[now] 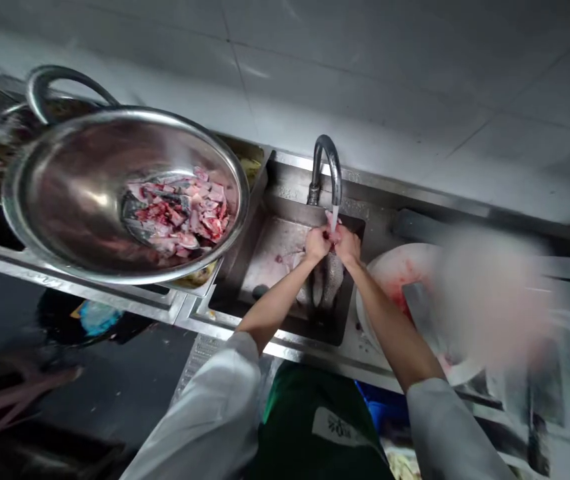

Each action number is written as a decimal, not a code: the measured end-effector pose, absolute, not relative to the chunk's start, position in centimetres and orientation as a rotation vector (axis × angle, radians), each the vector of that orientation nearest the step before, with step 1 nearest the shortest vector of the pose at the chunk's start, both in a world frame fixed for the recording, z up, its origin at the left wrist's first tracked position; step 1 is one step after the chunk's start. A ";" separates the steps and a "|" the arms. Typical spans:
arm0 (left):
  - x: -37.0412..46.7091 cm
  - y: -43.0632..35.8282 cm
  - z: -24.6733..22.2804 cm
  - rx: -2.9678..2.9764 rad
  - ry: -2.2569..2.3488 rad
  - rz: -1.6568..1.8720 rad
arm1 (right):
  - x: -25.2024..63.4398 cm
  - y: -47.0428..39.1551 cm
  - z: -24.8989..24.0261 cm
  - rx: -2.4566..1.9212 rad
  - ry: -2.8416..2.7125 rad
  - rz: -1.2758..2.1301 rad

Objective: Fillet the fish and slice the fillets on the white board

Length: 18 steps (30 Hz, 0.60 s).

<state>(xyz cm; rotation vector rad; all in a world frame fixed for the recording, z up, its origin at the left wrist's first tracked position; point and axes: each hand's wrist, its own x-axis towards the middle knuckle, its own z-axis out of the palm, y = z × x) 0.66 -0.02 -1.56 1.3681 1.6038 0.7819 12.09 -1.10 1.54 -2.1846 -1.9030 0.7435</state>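
Note:
Water runs from the curved faucet (329, 157) onto a fish (332, 280) over the steel sink (269, 257). My left hand (317, 244) and my right hand (347, 245) are close together under the stream, both closed on the upper end of the fish. Its body hangs down between and below my hands. Another pale fish shape lies just left of it in the sink, partly behind my left forearm. A large steel bowl (75, 193) with cut fish pieces (185, 213) stands left of the sink.
Right of the sink is a round white cutting board (379, 267), stained red, with a cleaver (425, 307) on it. A pale blur covers part of the right side. Behind the faucet rises a tiled wall (285, 87). A pan with a blue object (99, 317) is at lower left.

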 end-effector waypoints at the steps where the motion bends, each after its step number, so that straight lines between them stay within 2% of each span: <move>1: 0.7 0.1 -1.9 1.225 1.562 0.834 | 12.3 -1.0 1.4 -2.176 -1.936 0.730; 6: -1.0 0.6 -3.1 0.656 1.399 0.903 | 14.1 -0.4 0.0 -2.005 -1.866 0.783; 13: -2.9 0.5 -2.8 0.585 1.015 0.779 | 15.3 0.1 -1.7 -1.720 -1.645 1.197; 18: -2.2 1.0 -3.0 0.487 1.053 0.823 | 14.7 0.3 -1.4 -1.663 -1.647 1.123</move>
